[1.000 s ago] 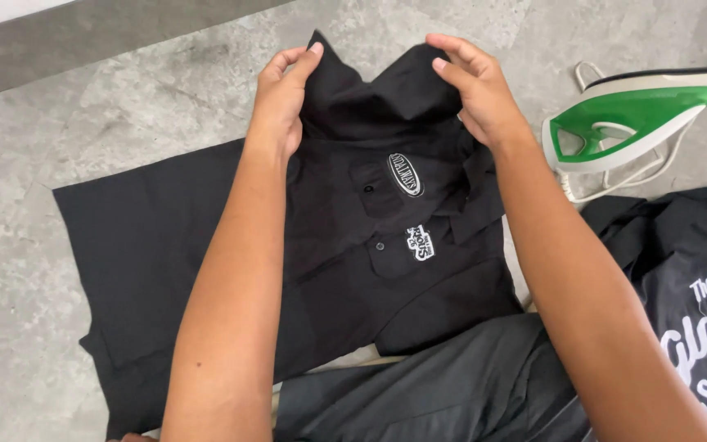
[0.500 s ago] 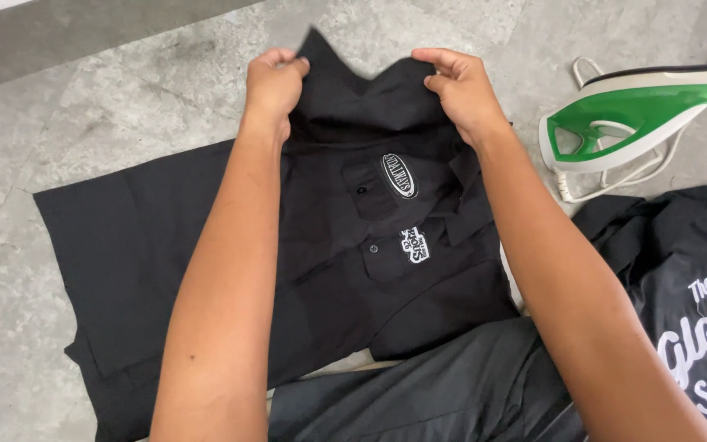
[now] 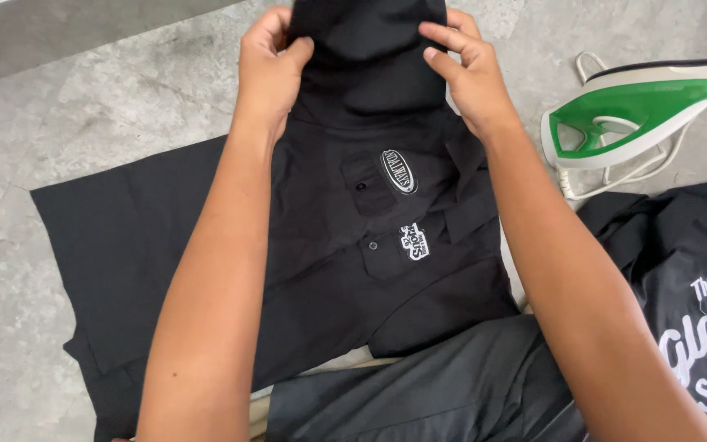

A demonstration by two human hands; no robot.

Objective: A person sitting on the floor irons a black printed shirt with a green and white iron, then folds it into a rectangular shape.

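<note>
Both hands pinch the far end of a black shirt (image 3: 370,205) that lies on the grey stone floor (image 3: 108,106); the left hand (image 3: 270,61) has its grip clamped on the cloth at the left edge; the right hand (image 3: 466,69) has its grip clamped on it at the right edge; two white patches show on the shirt's chest; a green and white iron (image 3: 640,110) stands to the right; another black shirt with white lettering (image 3: 689,270) lies near right; grey cloth (image 3: 427,393) lies nearest.
</note>
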